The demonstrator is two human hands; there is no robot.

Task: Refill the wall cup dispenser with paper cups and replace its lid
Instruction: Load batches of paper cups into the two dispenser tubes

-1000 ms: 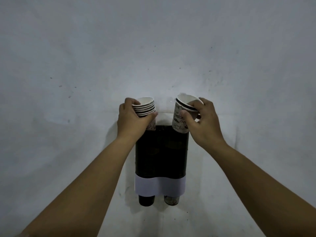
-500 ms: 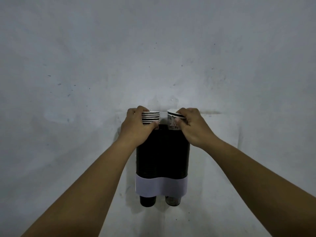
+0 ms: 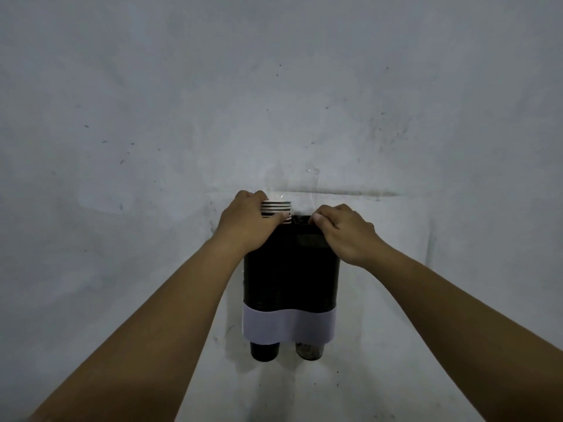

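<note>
The black twin-tube cup dispenser (image 3: 291, 269) hangs on the wall, with a white band (image 3: 288, 328) near its bottom. My left hand (image 3: 246, 223) grips a stack of paper cups (image 3: 276, 208). The stack's white rims stand just above the left tube's mouth. My right hand (image 3: 344, 233) rests on the top of the right tube with its fingers curled at the rim. No cup shows in it, and the cups it lowered are hidden inside. No lid is in view.
A dark cup bottom (image 3: 264, 351) and a lighter cup bottom (image 3: 309, 351) stick out under the white band. The grey, scuffed wall (image 3: 274, 102) fills the view all around the dispenser.
Both hands moved down onto the dispenser top. The right hand's cups sank out of sight into the right tube. The left stack dropped until only its rims show.
</note>
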